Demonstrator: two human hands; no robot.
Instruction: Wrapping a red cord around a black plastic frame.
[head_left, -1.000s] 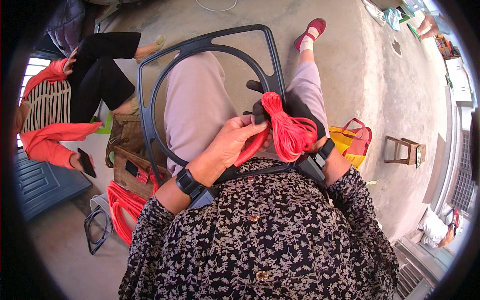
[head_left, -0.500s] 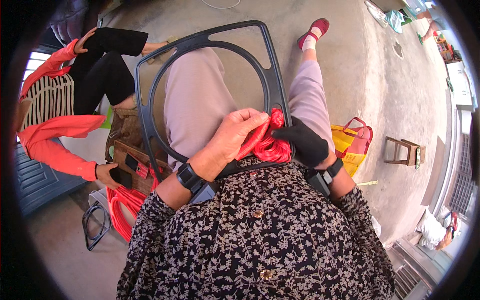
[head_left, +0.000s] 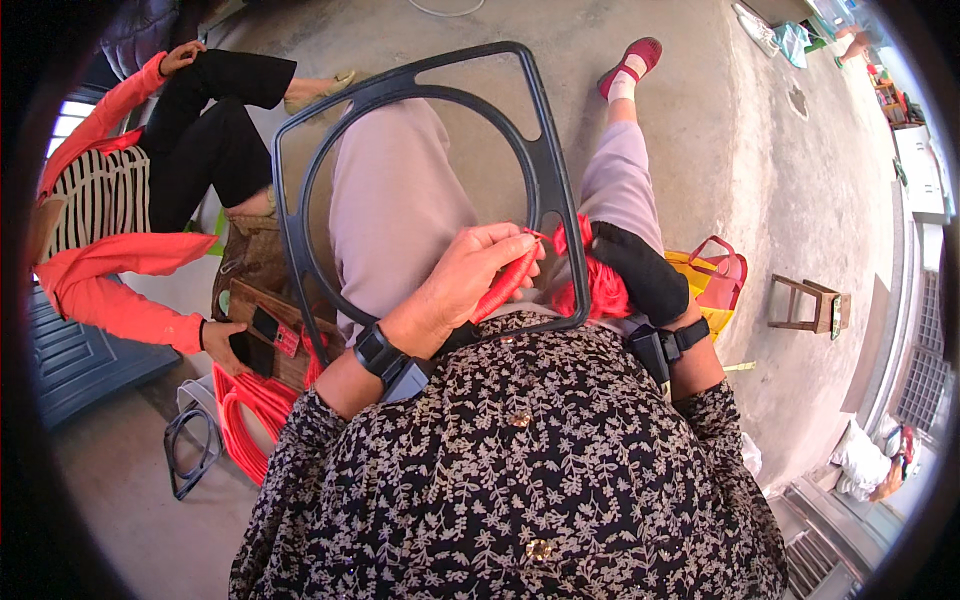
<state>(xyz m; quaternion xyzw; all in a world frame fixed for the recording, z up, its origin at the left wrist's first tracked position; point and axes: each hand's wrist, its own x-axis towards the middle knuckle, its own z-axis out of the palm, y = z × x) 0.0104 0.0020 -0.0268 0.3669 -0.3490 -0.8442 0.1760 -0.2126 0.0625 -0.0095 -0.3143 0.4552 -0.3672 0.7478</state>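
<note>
**Cord could slip at the frame's right rail**

I see the left hand with fingers curled tight, pinching red cord just inside the dark frame. The gloved right hand grips the red bundle just outside that rail (its fingers look closed). My worry: 2 hands crowding 1 rail may tangle or drop cord.
</note>
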